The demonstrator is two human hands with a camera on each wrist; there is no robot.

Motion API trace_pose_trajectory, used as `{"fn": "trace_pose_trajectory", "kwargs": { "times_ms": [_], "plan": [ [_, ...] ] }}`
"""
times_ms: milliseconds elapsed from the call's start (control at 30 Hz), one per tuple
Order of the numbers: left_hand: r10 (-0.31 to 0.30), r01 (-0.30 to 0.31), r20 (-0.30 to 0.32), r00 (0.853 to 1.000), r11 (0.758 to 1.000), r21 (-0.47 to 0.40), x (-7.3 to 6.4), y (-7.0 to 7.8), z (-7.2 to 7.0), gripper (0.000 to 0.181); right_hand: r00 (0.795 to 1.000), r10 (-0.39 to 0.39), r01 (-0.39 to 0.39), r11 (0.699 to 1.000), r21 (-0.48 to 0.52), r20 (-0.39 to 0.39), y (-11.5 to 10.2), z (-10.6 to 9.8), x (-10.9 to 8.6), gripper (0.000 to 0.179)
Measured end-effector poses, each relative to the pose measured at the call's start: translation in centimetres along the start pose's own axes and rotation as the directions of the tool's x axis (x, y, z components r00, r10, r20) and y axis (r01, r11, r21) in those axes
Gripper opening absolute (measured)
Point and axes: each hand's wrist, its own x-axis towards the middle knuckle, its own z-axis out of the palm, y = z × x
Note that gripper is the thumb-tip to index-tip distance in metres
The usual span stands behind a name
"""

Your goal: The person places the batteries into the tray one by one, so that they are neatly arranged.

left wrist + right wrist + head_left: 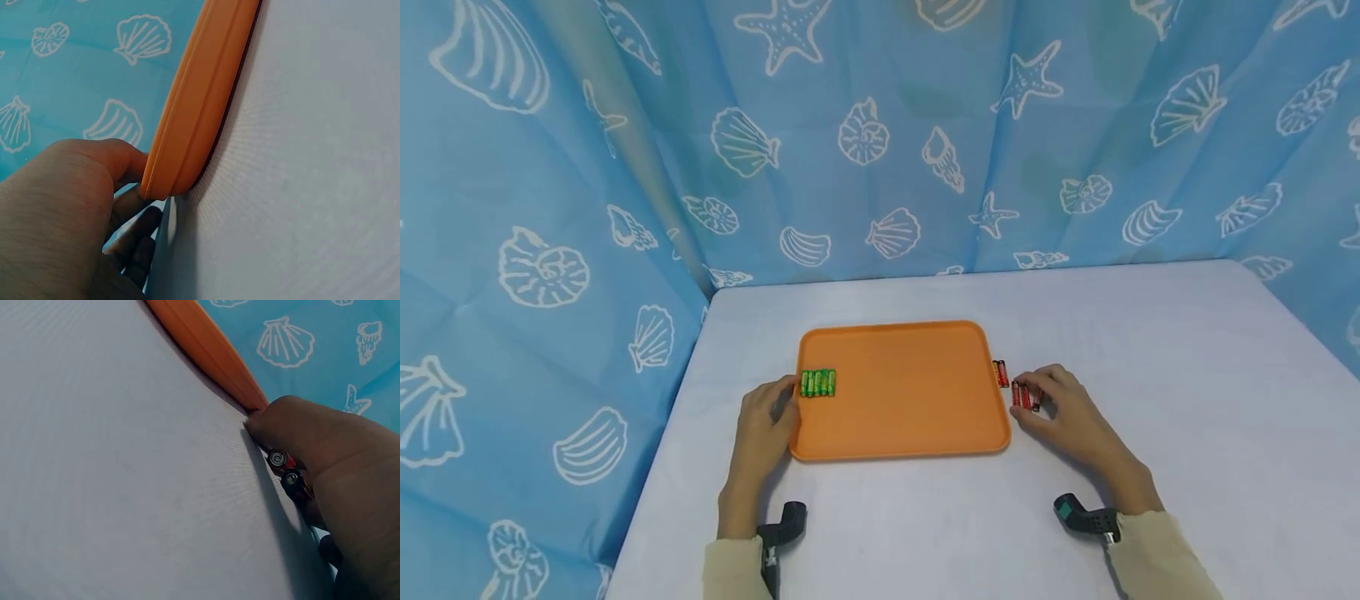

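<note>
Here we see the left hand (763, 427) relaxed against the orange tray (917, 408), surface (1195, 358) spreading rightward; the right hand (1070, 417) curls round red batteries (1026, 397), long axes running near-to-far.

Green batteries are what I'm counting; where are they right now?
In the head view, the green batteries lie side by side in the orange tray, close to its left rim, near the left hand.
</note>
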Motion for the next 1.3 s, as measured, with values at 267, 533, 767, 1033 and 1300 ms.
{"fn": "trace_pose_trajectory", "kwargs": {
  "times_ms": [267,533,767,1033,1300],
  "plan": [
    [-0.006,0.006,-0.004,1.0,1.0,0.011,0.3,-0.1,0.0,0.038,0.999,0.009,-0.011,0.999,-0.032,-0.052,-0.4,0.2,-0.3,0.047],
    [-0.024,0.024,-0.009,1.0,1.0,0.017,0.3,-0.1,-0.2,0.037,0.994,0.034,-0.041,0.997,-0.064,-0.105,-1.3,0.4,-0.8,0.05],
    [-0.026,0.026,-0.009,1.0,1.0,-0.007,0.1,0.0,0.1,0.038,0.979,-0.025,0.014,0.998,-0.059,-0.204,-1.7,0.3,-1.0,0.044],
    [-0.011,0.011,-0.023,1.0,1.0,-0.024,0.1,-0.2,0.0,0.037,0.961,-0.145,0.141,0.989,-0.037,-0.233,-2.4,0.5,-0.2,0.043],
    [-0.001,0.001,-0.026,1.0,1.0,-0.029,0.3,-0.5,0.1,0.036,0.967,-0.166,0.165,0.986,-0.023,-0.196,-4.2,0.9,1.2,0.046]
  ]
}}
